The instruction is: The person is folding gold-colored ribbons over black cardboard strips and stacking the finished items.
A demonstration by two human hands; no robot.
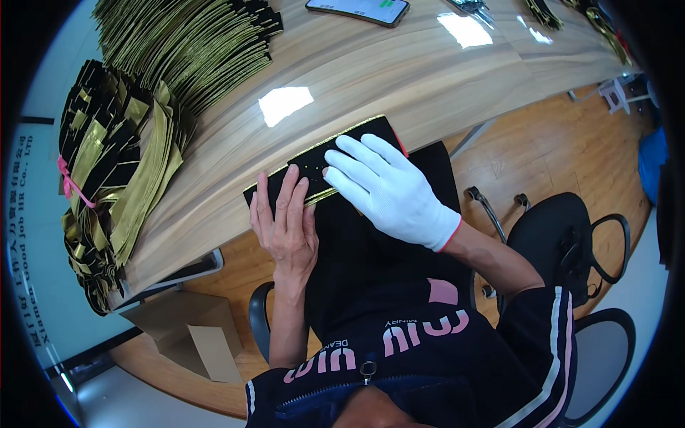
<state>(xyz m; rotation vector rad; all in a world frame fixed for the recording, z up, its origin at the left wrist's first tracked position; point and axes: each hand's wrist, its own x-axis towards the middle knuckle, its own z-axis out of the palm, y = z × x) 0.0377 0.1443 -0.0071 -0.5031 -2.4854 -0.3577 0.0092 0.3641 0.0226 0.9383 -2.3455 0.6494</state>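
A flat black strip with gold edging [303, 158] lies slantwise along the near edge of the table, with a bit of red at its right end. Tiny bright specks dot its middle. My bare left hand [285, 232] rests its outstretched fingertips on the strip's left part, the thumb beside them. My right hand [396, 189], in a white glove with a red cuff edge, lies flat over the right part with fingers extended. The palm hides some of the strip beneath it.
On the wooden table [342, 78] a long row of gold-and-black strips [189, 50] stands at the far left. Nearer lies a loose bundle [107, 164] with a pink tie [70, 182]. A phone [364, 8] sits at the back. Below are a cardboard box [182, 335] and a black chair [549, 246].
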